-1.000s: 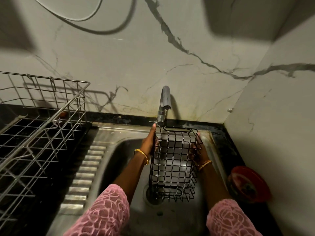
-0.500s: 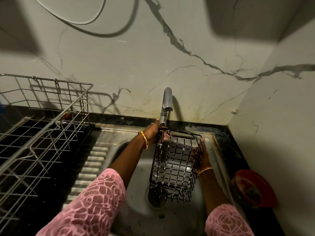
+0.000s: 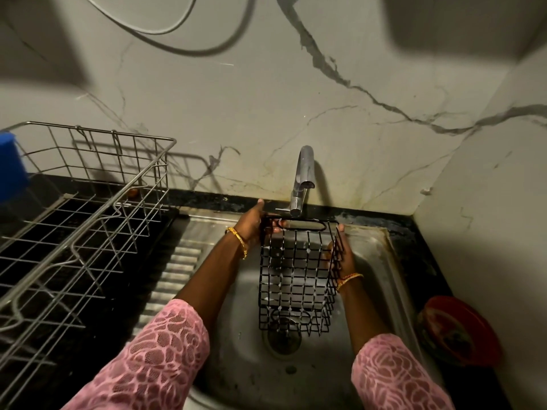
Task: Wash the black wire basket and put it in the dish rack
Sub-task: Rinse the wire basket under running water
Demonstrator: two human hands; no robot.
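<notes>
Black wire basket (image 3: 297, 279) is held tilted over the steel sink (image 3: 381, 261), beneath the tap (image 3: 302, 184). Left hand (image 3: 251, 229) grips its upper left rim; right hand (image 3: 340, 258) clasps its right side. Dish rack (image 3: 88, 220) stands on the black worktop (image 3: 414, 250) to the left, a blue object (image 3: 10, 167) at its far edge. Red bowl (image 3: 458, 329) sits right of the sink. Marble-patterned walls (image 3: 266, 99) enclose the corner.

Pink lace-patterned sleeves (image 3: 154, 359) on both arms, a gold bangle (image 3: 238, 239) at each wrist
</notes>
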